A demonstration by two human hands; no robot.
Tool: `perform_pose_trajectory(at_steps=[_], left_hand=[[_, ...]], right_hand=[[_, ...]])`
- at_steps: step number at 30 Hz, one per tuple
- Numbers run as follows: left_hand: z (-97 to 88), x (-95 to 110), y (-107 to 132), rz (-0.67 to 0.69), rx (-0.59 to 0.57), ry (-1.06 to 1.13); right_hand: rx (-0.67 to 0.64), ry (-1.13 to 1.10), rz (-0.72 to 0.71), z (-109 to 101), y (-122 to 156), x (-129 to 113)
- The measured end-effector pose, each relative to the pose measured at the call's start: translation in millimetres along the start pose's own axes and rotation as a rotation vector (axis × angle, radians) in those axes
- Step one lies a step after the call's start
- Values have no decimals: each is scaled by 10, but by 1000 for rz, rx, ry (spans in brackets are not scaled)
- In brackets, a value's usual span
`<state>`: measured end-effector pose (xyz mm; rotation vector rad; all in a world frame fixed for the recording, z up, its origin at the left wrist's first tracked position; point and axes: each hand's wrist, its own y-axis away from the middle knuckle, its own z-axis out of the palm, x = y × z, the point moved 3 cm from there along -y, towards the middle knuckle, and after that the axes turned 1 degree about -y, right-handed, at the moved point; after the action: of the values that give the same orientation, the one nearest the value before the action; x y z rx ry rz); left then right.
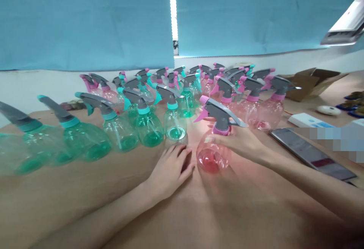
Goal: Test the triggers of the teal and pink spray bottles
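Right hand (237, 141) gripping pink spray bottle (213, 142); left hand (170, 171) flat on table.

Teal spray bottles (148, 127) stand crowded in rows across the left of a brown table (85, 180), with pink spray bottles (264, 112) massed to their right. Farther right lie a phone (309, 154), a white box (305, 120), a white mouse (325, 110) and small packets (354, 104), with a cardboard box (309, 84) behind them.
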<state>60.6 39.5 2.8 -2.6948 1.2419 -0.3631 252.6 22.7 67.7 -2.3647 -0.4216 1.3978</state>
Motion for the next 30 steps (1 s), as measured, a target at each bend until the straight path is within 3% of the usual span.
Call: perform_pose_trajectory(at_steps=[6,11,22,30], left_hand=[[23,-25,2,22,48,7],[30,-30,0,30,60,12],[14,-34,3,21,48,7],[15,-47,6,21,31,11]], right_hand=[[-16,189,45,-171,273,-31],[13,409,-8,-138,368,-61],[104,553,115,10,-170,28],[67,576,201,68,-386,72]])
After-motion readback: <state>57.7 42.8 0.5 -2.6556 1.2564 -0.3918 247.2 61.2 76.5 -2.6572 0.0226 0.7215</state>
